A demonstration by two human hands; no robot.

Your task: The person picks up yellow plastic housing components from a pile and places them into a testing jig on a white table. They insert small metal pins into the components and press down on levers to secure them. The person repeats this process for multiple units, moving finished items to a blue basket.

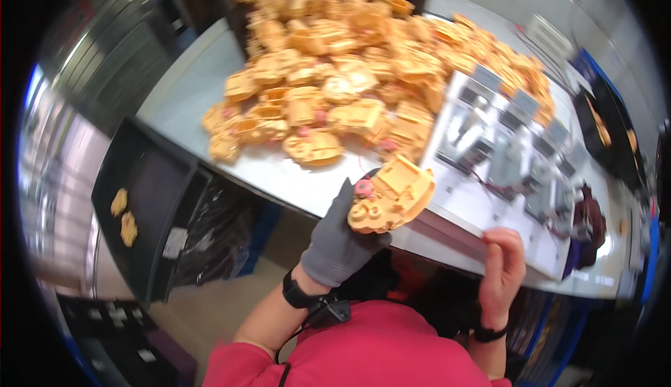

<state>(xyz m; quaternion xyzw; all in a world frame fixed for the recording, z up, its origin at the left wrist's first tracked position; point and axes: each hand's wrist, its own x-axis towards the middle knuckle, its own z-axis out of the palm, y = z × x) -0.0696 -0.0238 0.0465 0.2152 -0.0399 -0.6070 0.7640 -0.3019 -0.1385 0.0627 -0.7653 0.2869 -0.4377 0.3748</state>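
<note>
My left hand (335,247), in a grey glove, grips a yellow-orange molded plastic housing (404,190). The part has a box-like recess, round bosses and a small pink-red round piece (363,188) at its side by my fingers. My bare right hand (504,264) hovers by the front edge of a white fixture board (447,209). Its fingers curl over toward the thumb in a pinch, and whatever may lie between them is too small to see. Just beyond the held part, a large heap of similar housings (328,100) covers the table.
Metal clamp fixtures (510,156) stand on the board at right, with a dark maroon object (589,223) at its end. A black bin (150,205) at left holds a few yellow parts. Another black tray (608,128) sits far right. The white table's (189,86) edge runs before me.
</note>
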